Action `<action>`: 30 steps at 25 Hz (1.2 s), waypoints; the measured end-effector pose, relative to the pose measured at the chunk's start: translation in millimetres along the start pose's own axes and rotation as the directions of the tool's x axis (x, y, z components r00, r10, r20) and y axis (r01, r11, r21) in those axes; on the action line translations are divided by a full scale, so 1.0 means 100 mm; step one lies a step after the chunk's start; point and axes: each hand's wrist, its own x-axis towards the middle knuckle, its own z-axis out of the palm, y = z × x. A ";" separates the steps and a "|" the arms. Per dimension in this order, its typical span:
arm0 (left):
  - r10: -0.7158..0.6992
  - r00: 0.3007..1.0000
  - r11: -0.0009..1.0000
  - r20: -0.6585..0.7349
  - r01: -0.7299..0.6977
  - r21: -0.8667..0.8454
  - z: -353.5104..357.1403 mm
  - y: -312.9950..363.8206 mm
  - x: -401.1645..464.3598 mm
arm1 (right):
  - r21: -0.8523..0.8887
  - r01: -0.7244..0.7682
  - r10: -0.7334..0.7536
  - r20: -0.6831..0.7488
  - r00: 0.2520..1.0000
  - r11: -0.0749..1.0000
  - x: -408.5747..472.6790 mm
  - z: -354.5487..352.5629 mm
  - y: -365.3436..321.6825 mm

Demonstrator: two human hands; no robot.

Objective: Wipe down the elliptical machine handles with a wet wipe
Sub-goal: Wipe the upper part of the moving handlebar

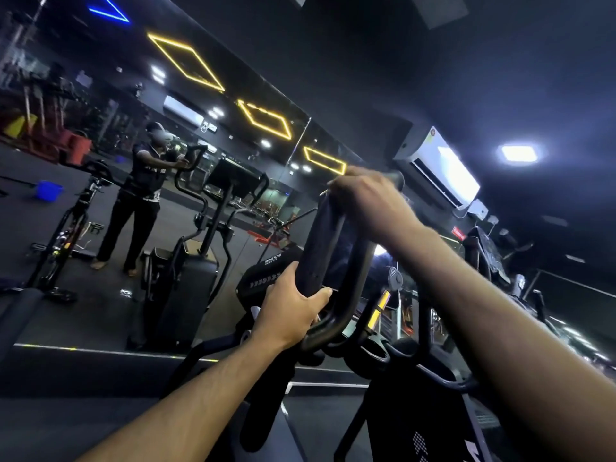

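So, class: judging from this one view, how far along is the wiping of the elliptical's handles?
Done: nothing can be confirmed; no handle looks visibly wet or cleaned. In hand: the right hand is curled over the top of the looped handle, with something pale at its fingertips, possibly the wipe, while the left hand grips the handle's lower part. Left: apparently the rest of this handle.
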 end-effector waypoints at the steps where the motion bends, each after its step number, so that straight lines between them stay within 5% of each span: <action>1: -0.002 1.000 1.000 -0.004 0.002 0.011 -0.01 0.00 0.00 | -0.005 0.084 -0.083 0.076 0.994 0.996 -0.02 0.05 -0.09; 4: -0.011 1.000 0.999 -0.008 0.011 0.030 0.00 0.01 0.00 | 0.132 0.239 -0.262 0.189 0.947 0.962 -0.17 0.01 -0.09; 8: -0.019 1.000 1.000 0.005 0.018 0.019 0.01 0.02 0.00 | 0.389 -0.121 0.133 -0.003 0.991 0.913 -0.16 -0.04 0.03; 13: -0.015 1.000 1.000 0.012 0.015 0.007 -0.01 0.02 -0.01 | 0.289 -0.211 0.252 -0.113 0.961 0.934 -0.12 0.09 0.01; 18: -0.002 1.000 1.000 0.027 0.002 -0.004 0.00 0.00 0.00 | -0.083 -0.005 -0.011 -0.188 0.982 0.997 -0.32 0.06 0.09; 22: -0.005 1.000 1.000 0.027 0.006 -0.011 -0.01 0.01 -0.01 | -0.018 0.002 -0.006 -0.231 0.973 1.000 -0.33 0.19 0.10; 26: -0.010 0.999 1.000 0.038 0.010 -0.013 -0.01 0.00 0.00 | 0.266 -0.196 0.281 -0.333 0.900 0.944 -0.06 0.09 0.27; 30: -0.012 0.999 1.000 0.040 0.012 -0.008 -0.01 -0.01 0.00 | 0.011 -0.352 0.347 -0.199 0.917 0.936 0.03 0.16 0.12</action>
